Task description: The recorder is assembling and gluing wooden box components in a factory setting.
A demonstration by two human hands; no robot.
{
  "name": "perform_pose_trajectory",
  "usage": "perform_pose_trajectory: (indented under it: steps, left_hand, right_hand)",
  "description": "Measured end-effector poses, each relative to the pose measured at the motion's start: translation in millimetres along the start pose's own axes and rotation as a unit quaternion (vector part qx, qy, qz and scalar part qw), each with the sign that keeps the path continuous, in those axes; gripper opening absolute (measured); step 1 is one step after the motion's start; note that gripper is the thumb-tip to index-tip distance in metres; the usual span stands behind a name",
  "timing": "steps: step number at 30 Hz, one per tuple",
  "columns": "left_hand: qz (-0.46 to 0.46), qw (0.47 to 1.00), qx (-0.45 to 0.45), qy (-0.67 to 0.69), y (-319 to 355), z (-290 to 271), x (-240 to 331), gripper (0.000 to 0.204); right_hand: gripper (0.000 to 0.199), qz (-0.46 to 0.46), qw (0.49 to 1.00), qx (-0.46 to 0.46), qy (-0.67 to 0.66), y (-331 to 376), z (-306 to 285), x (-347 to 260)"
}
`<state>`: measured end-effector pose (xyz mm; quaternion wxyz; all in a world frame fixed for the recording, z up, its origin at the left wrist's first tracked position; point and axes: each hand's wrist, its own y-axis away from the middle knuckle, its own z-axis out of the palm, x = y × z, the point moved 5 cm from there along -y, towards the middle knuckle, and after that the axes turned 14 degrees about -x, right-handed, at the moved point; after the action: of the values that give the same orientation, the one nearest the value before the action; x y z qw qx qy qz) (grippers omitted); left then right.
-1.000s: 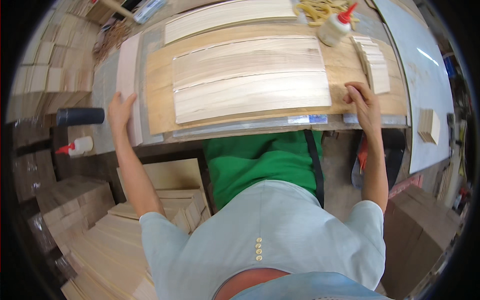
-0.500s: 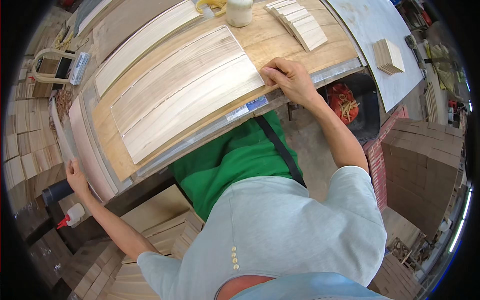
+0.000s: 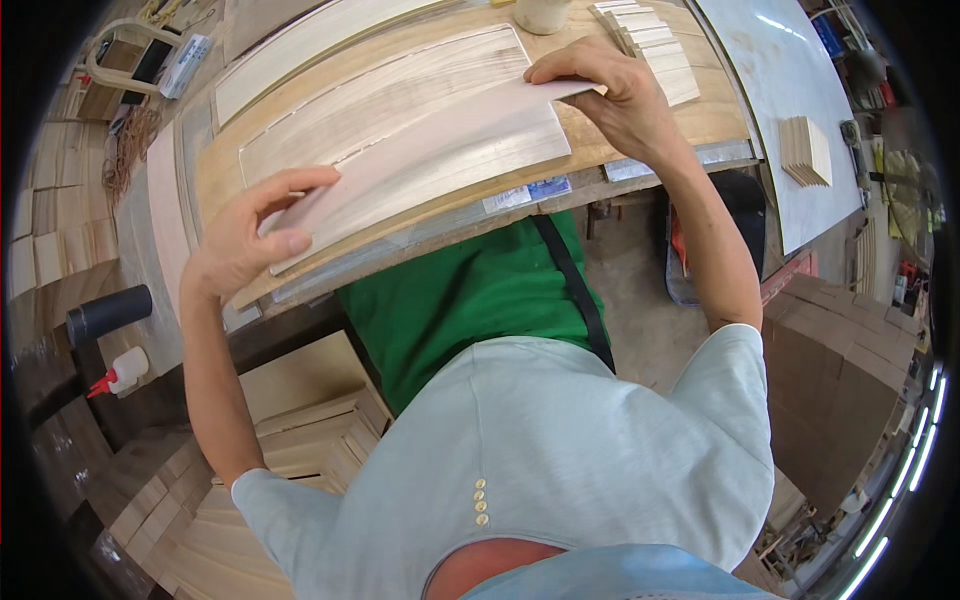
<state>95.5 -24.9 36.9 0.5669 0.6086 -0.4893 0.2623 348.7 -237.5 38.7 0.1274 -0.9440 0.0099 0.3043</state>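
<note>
Your left hand [image 3: 245, 240] and right hand [image 3: 615, 95] each pinch one end of the pinkish strip [image 3: 420, 155], stretched just over the pale veneers [image 3: 380, 110] on the board [image 3: 640, 140]. Keep both ends level, line its long edge with the veneer below, then lower it evenly.
</note>
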Motion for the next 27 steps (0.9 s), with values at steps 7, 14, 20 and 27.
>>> perform_pose_trajectory:
  steps: [7,14,20,27]
  left_hand:
    - [-0.167,0.954,0.125,-0.213,45.9,-44.8,-25.8,0.035]
    - [-0.134,0.943,0.283,-0.113,62.2,-58.5,-67.5,0.024]
    - [-0.127,0.938,0.304,-0.112,67.0,-61.5,-73.0,0.026]
    - [-0.134,0.916,0.312,-0.213,56.0,-63.7,-70.1,0.028]
  right_hand:
    - [0.018,0.212,0.973,-0.051,-0.074,-0.5,9.5,58.0]
    - [0.022,0.177,0.972,-0.039,-0.152,4.4,28.4,81.5]
    - [0.023,0.203,0.975,-0.053,-0.08,-6.4,27.6,72.3]
    - [0.022,0.227,0.965,-0.065,-0.113,4.9,23.7,87.8]
